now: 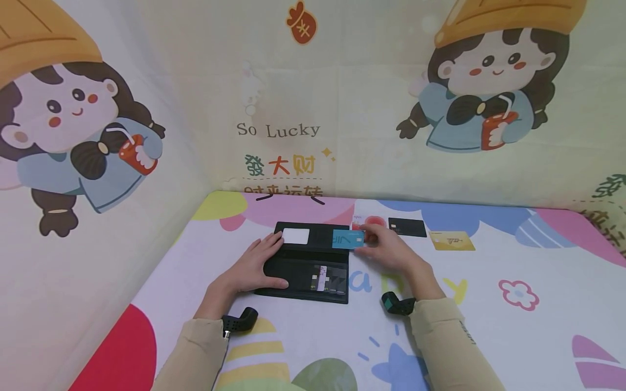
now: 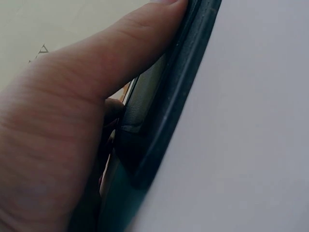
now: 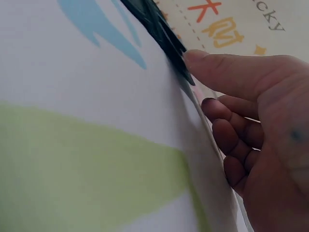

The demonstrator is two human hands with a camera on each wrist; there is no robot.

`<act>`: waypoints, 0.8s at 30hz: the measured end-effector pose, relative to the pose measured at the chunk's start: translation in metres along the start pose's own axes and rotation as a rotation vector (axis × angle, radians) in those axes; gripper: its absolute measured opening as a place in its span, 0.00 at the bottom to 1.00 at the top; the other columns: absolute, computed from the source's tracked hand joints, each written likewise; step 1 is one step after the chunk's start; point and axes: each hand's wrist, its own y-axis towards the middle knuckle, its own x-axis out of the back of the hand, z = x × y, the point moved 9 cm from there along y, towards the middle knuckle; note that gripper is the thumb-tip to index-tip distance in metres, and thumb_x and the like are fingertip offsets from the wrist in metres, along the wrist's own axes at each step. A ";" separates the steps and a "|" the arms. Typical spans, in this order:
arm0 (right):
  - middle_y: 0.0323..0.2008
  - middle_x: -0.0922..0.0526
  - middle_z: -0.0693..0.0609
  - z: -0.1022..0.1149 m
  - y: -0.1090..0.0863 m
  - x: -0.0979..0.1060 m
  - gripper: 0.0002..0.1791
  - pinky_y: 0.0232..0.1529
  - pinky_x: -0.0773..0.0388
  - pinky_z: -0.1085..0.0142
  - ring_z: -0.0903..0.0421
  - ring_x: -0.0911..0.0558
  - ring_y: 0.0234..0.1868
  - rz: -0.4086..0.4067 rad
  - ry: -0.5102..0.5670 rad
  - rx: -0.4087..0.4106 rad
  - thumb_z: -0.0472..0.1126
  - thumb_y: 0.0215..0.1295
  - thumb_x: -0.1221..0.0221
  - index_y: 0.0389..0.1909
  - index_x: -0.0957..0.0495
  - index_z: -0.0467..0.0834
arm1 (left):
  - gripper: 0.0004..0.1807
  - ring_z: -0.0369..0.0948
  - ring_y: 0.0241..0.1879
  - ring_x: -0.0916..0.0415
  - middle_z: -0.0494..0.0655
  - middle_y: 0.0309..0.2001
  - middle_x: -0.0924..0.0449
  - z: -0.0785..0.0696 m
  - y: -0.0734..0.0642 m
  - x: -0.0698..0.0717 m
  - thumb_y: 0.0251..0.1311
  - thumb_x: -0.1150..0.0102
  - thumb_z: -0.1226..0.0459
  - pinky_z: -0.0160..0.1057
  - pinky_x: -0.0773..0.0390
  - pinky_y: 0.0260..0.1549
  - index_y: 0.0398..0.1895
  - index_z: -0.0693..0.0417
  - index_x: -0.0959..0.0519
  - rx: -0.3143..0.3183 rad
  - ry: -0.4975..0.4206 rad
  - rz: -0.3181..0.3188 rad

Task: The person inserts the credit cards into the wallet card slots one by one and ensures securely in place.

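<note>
A black card wallet lies unfolded on the patterned tablecloth in the head view. My left hand rests across its left side, fingers on the upper half and thumb on the lower; in the left wrist view the thumb lies along the dark edge. At the wallet's upper right, my right hand pinches the right end of a blue VIP card, whose left end overlaps the wallet. A white card shows in the upper half. Clear pockets with several dark cards fill the lower right.
Behind the right hand, a red-and-white card is partly hidden. A black card and a gold card lie farther right. Printed cloth walls rise along the table's back and left sides.
</note>
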 end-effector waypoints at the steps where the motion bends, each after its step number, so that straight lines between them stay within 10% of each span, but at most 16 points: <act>1: 0.47 0.23 0.47 -0.001 -0.001 0.001 0.35 0.57 0.25 0.51 0.47 0.26 0.50 0.000 0.001 -0.008 0.45 0.63 0.30 0.68 0.29 0.38 | 0.63 0.50 0.79 0.62 0.50 0.81 0.55 0.000 0.000 0.000 0.45 0.28 0.37 0.55 0.64 0.75 0.80 0.57 0.45 0.000 0.000 0.000; 24: 0.46 0.20 0.45 -0.006 0.000 0.010 0.26 0.59 0.25 0.50 0.46 0.25 0.48 -0.015 -0.013 0.034 0.39 0.64 0.31 0.61 0.23 0.34 | 0.63 0.50 0.79 0.62 0.51 0.81 0.55 0.000 0.000 0.000 0.45 0.28 0.37 0.54 0.64 0.75 0.80 0.58 0.45 -0.009 0.001 0.000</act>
